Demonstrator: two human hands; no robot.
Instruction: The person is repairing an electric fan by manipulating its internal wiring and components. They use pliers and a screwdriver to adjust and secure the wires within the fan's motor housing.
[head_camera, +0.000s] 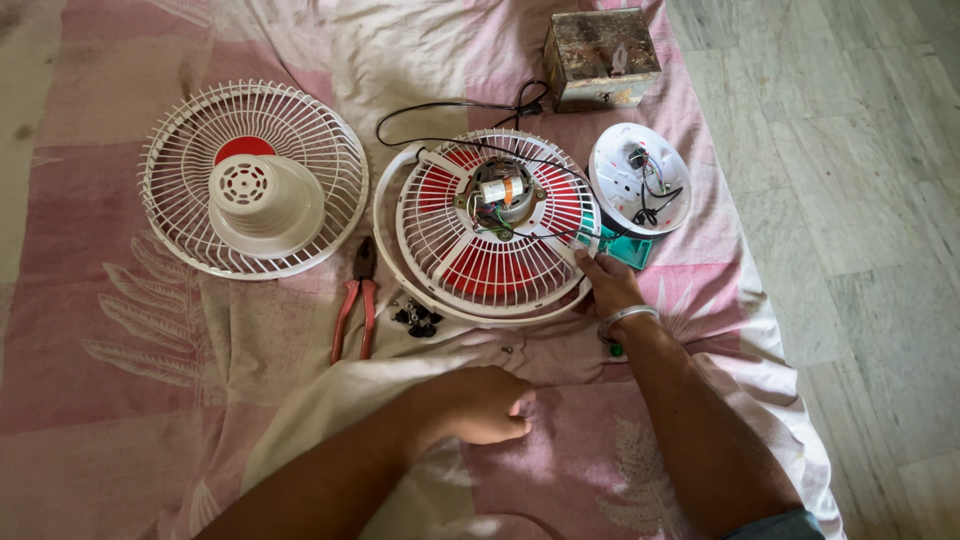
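- The right hand (610, 283) rests on the lower right rim of the fan guard (490, 228), fingers curled against the wire ring, gripping its edge; a metal bangle (628, 316) sits on that wrist.
- The left hand (483, 402) lies on the sheet (130, 400) below the guard, fingers curled loosely inward, holding nothing that shows.
- The guard lies flat near the middle of the sheet, red blades showing through its wires, with the bare motor (503, 192) at its hub.
- A black cord (450, 105) loops from the motor up toward a rusty metal box (602, 57) at the sheet's top edge.
- Just right of the guard lies a round white cover (640, 178) with wires inside; a green part (628, 248) sits between it and the right hand.
- Left of the guard, well apart from both hands, lies a second guard (253, 178) with a white cap at its middle.
- Red-handled pliers (358, 303) and a small heap of black screws (418, 317) lie between the two guards, just below them and above the left hand.
- The sheet's right edge runs close by the right forearm; beyond it is bare stone floor (860, 200).
- Open sheet spreads at lower left.
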